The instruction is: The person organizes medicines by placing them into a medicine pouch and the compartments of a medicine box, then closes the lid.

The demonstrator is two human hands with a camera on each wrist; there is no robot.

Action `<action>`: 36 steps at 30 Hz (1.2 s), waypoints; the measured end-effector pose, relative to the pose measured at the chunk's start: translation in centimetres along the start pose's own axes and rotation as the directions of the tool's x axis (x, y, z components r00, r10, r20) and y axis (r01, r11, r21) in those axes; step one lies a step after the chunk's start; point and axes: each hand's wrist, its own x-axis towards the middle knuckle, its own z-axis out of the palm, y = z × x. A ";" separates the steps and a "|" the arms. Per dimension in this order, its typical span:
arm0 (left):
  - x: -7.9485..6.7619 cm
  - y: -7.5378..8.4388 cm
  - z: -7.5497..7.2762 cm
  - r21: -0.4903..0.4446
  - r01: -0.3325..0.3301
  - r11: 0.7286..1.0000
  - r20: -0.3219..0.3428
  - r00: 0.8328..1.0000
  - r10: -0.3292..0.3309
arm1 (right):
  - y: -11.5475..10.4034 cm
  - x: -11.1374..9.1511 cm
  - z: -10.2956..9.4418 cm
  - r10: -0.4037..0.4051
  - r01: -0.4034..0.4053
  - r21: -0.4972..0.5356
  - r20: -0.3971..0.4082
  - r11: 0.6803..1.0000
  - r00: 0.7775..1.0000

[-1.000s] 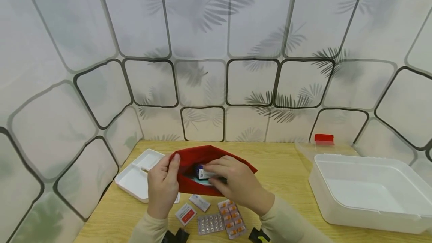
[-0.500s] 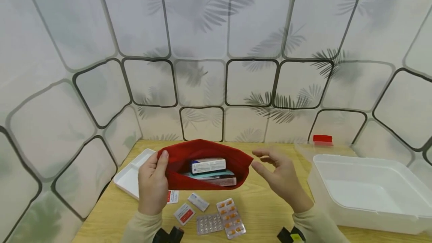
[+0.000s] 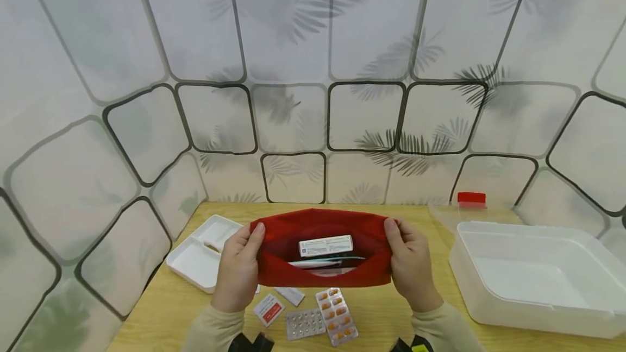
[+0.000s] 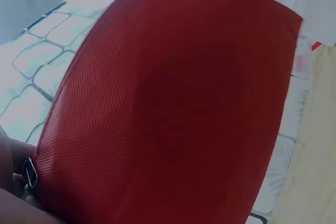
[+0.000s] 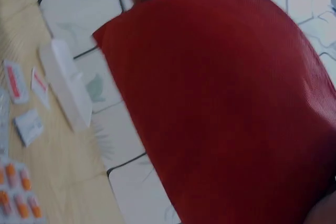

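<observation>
Both hands hold a red zip pouch (image 3: pixel 323 277) up above the table, its mouth spread toward me. My left hand (image 3: pixel 238 265) pinches the left end, thumb on the near face; in the left wrist view a metal zipper pull (image 4: pixel 30 173) shows beside the fingers. At the other end my right hand (image 3: pixel 413 262) grips the pouch the same way. Inside lie a small white printed box (image 3: pixel 325 246) and, below it, some flat pale packets (image 3: pixel 315 264) that I cannot make out fully. The pouch's outer face fills most of both wrist views.
On the table under the pouch lie an orange capsule blister pack (image 3: pixel 337 316), a silver blister pack (image 3: pixel 305 324) and small white-and-red sachets (image 3: pixel 269 309). A white divided tray (image 3: pixel 193 259) stands left. At right is a white plastic bin (image 3: pixel 533 303), a clear lid with red latch (image 3: pixel 471 198) behind it.
My right hand let go of the small box inside the pouch, drew out to the right, then took hold of the pouch's right end. The pouch is now stretched between both hands.
</observation>
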 end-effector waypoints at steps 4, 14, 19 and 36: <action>0.1 -0.3 0.1 0.046 -0.011 0.999 0.030 1.000 0.009 | -0.9 0.1 0.3 0.172 -0.159 0.135 -0.097 0.978 0.980; 0.1 -0.2 -0.3 0.168 -0.023 0.985 0.172 0.985 -0.006 | -1.7 0.9 -1.2 0.464 -0.426 0.374 -0.012 0.824 0.886; 0.1 -0.5 0.0 0.202 -0.049 0.978 0.144 0.989 0.020 | -1.7 0.9 -1.7 0.482 -0.449 0.363 -0.001 0.817 0.876; -0.4 -0.3 0.9 0.247 -0.253 0.935 -0.081 0.956 0.280 | -1.7 0.3 -1.6 0.180 -0.180 0.021 -0.177 0.984 0.968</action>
